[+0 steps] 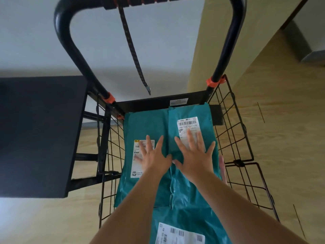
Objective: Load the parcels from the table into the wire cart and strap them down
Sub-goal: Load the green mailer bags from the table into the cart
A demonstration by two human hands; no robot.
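Black table [40, 134] sits at left, right up against the cart [233, 131], w/ pale wood floor [272, 103] around and a white wall [35, 32] behind. The cart's black handle [70, 41] loops up over the far end, joined to the frame by orange clips [109, 98] on both sides. A dark strap [131, 50] hangs slack from the top of the handle, its metal hook [148, 89] dangling free above the far edge of the load, touching nothing. Both forearms reach in from the near side, over the 3rd parcel [184, 219]. L hand [153, 155] lies flat, fingers spread and straight, pressing on the L parcel [140, 124] and partly covering its label [138, 147]; it grasps nothing. R hand [195, 155] is the same: palm down, fingers splayed, pressing on the R parcel [205, 111] w/ fingertips over the lower part of its barcode label [188, 125]; nothing gripped. Thumbs almost meet over the seam btwn the two. All 3 parcels are teal plastic mailers w/ white labels, lying flat inside the cart: two side by side at the far end, R one slightly overlapping the L, the 3rd nearest the camera. A pink sliver shows by the R parcel's right edge; can't tell what it is.
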